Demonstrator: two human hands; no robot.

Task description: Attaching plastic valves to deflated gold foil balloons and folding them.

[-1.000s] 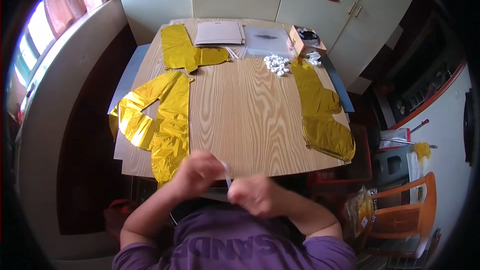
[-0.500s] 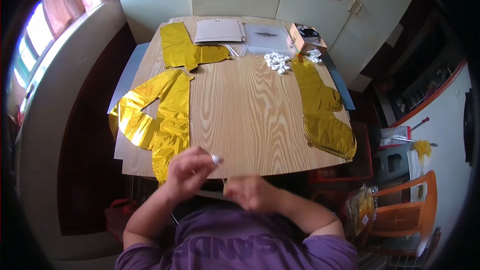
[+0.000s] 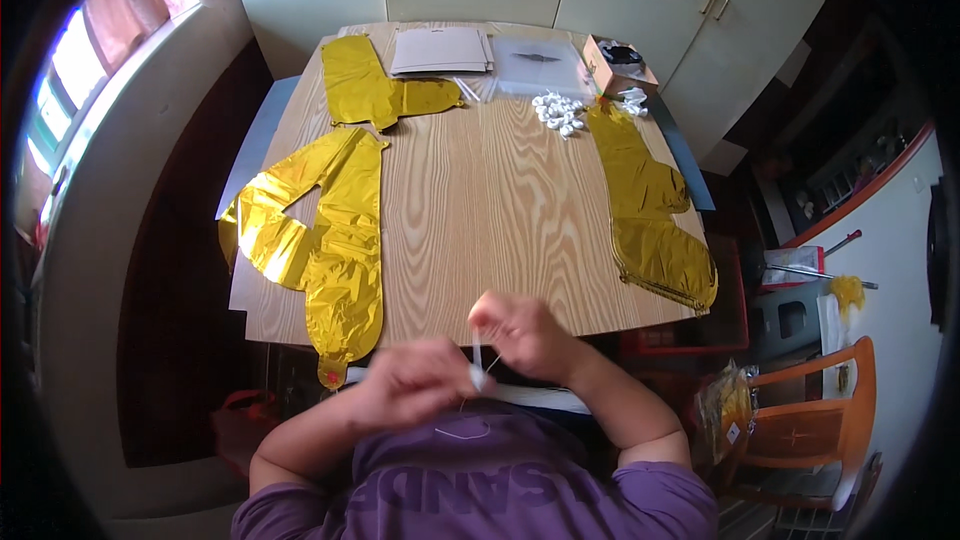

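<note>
My left hand point(image 3: 415, 385), smeared by motion, is closed at the table's front edge with a small white bundle point(image 3: 478, 378) at its fingertips. My right hand point(image 3: 525, 335) is raised beside it, pinching a thin white strand point(image 3: 476, 343) that runs down to the bundle. A loose length of white string point(image 3: 463, 435) hangs in a loop before the purple shirt. To the left lies a flat gold foil balloon point(image 3: 345, 240) with a triangular opening, its lower end reaching over the table edge. Several similar white bundles point(image 3: 558, 114) sit in a pile on the far right part of the table.
A second gold foil balloon point(image 3: 360, 85) lies at the far left, and a folded one point(image 3: 645, 195) lies along the right. Grey-white cards point(image 3: 440, 50), a clear plastic sheet point(image 3: 540, 65) and a small box point(image 3: 620, 65) line the far edge. A wooden chair point(image 3: 800, 430) stands right.
My right hand has risen and moved slightly right, drawing a white strand out from the bundle. My left hand has come lower and right with the bundle, and a loop of string now hangs below.
</note>
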